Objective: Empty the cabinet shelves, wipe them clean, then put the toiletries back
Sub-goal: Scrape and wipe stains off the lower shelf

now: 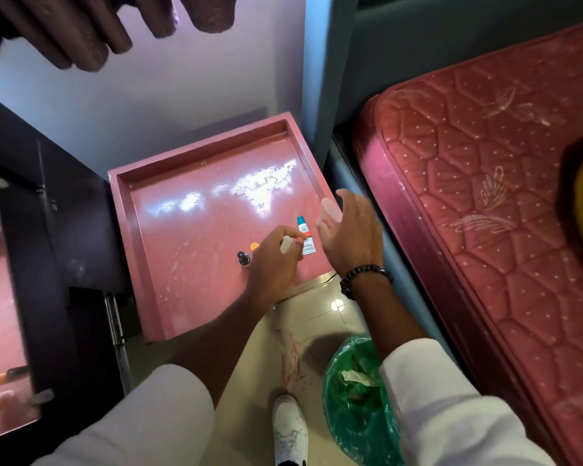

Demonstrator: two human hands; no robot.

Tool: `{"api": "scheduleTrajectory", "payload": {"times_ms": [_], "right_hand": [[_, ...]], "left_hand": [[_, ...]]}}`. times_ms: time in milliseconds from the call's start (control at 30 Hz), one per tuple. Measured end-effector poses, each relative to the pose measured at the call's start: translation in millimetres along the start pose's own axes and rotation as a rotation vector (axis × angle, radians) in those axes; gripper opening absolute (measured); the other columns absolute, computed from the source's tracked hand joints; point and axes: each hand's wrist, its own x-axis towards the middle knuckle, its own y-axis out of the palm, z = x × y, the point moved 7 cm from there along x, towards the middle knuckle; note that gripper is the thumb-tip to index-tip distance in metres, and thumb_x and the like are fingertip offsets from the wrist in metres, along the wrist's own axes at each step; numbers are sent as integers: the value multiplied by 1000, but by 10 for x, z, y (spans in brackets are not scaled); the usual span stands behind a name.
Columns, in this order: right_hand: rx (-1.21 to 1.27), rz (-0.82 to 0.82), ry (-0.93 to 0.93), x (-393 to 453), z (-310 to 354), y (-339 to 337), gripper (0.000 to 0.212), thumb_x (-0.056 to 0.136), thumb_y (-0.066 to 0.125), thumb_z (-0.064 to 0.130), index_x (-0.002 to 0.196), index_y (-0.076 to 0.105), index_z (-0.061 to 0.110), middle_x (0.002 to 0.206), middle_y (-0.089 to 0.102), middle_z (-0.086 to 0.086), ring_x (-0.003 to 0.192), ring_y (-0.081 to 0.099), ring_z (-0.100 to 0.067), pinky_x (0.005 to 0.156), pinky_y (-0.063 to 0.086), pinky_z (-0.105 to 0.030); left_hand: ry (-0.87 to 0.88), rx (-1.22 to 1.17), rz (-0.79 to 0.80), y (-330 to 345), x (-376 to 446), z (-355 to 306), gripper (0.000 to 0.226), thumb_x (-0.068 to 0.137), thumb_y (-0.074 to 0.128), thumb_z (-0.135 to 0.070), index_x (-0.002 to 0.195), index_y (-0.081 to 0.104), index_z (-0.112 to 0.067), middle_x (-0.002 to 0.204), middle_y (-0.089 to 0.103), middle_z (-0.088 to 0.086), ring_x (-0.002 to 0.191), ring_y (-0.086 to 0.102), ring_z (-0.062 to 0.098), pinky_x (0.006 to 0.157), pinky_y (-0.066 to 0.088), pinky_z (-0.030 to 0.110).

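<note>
I judge the task near its end or its start; I cannot tell which. The pink tray-top stand (155, 264), centre frame, shows smears. My left hand (273, 260) pinches a small white item (286, 244); my right hand (350, 230) grasps a translucent object (330, 210). A teal-capped tube (305, 237) and dark small bottle (243, 258) lie beside them.

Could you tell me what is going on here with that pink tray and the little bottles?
A person leans over a pink tray-topped stand beside a mattress. The left hand pinches a small white item over the tray, while the right hand holds a pale translucent thing that I cannot identify. A small tube, a dark bottle and an orange cap rest on the tray. A green bag of rubbish sits on the floor.
</note>
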Motion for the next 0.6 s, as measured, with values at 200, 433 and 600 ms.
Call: {"api": "scheduleTrajectory", "payload": {"times_ms": [200, 433, 600], "right_hand": [[110, -70, -72, -151, 494, -840, 52, 86, 68, 30, 132, 48, 15, 129, 52, -7, 119, 52, -26, 95, 45, -44], [319, -250, -142, -525, 1467, -2625, 40, 88, 62, 18, 126, 54, 15, 119, 58, -3, 112, 51, -19, 96, 43, -32], [413, -428, -246, -1264, 2461, -4128, 28, 89, 62, 17, 116, 58, 19, 105, 58, 7, 98, 57, -12, 87, 45, -25]], "left_hand": [[45, -90, -57, -333, -248, -845, 11, 97, 56, -22, 92, 64, -28, 80, 67, -8, 60, 60, 1, 56, 51, 24], [87, -495, -51, -986, -1116, -2515, 18, 83, 59, -29, 92, 69, -16, 65, 64, -5, 55, 53, 16, 51, 42, 25], [229, -614, 11, -1693, -2157, -3610, 16, 95, 56, -23, 86, 69, -20, 66, 65, -7, 61, 57, 11, 62, 45, 30]]}}
